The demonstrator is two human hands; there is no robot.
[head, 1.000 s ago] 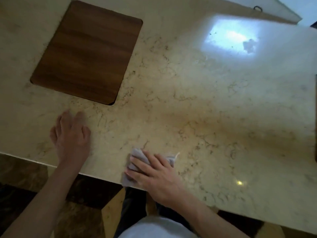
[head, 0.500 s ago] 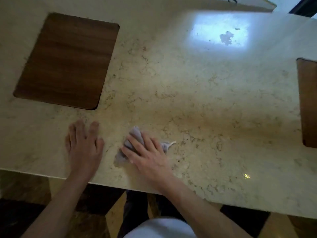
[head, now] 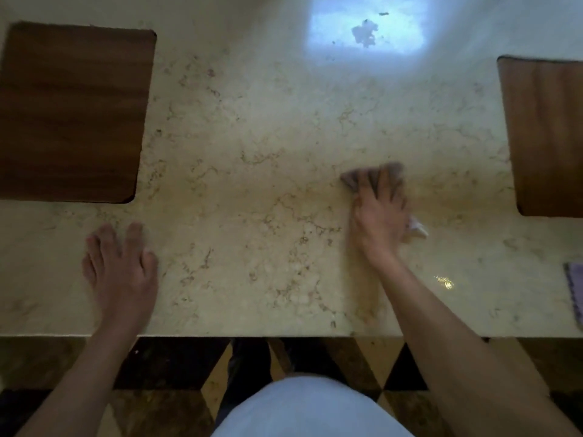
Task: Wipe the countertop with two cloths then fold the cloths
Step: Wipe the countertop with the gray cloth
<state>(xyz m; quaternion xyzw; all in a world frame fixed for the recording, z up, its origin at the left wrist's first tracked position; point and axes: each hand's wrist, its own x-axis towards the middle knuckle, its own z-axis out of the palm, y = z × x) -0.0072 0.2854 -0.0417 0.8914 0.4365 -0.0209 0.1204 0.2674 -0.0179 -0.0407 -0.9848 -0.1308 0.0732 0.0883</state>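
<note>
My right hand [head: 380, 212] presses a small greyish cloth [head: 350, 179] flat against the beige marble countertop [head: 252, 159], right of centre. The hand covers most of the cloth; its edges stick out past the fingertips and by the thumb side at the right. The hand and cloth are blurred. My left hand [head: 121, 269] lies flat on the countertop near the front edge at the left, fingers spread, holding nothing. A second, purple cloth [head: 574, 291] lies at the right border, only partly in view.
A dark wooden panel [head: 72, 111] is set into the counter at the far left, and another wooden panel [head: 545, 137] at the right. A bright window reflection [head: 366, 29] glares at the back. The counter's front edge [head: 220, 336] runs just before my body.
My right hand slid the cloth from near the front edge beside the left hand to the right and farther back. The left hand stayed flat on the counter. The view shifted rightward.
</note>
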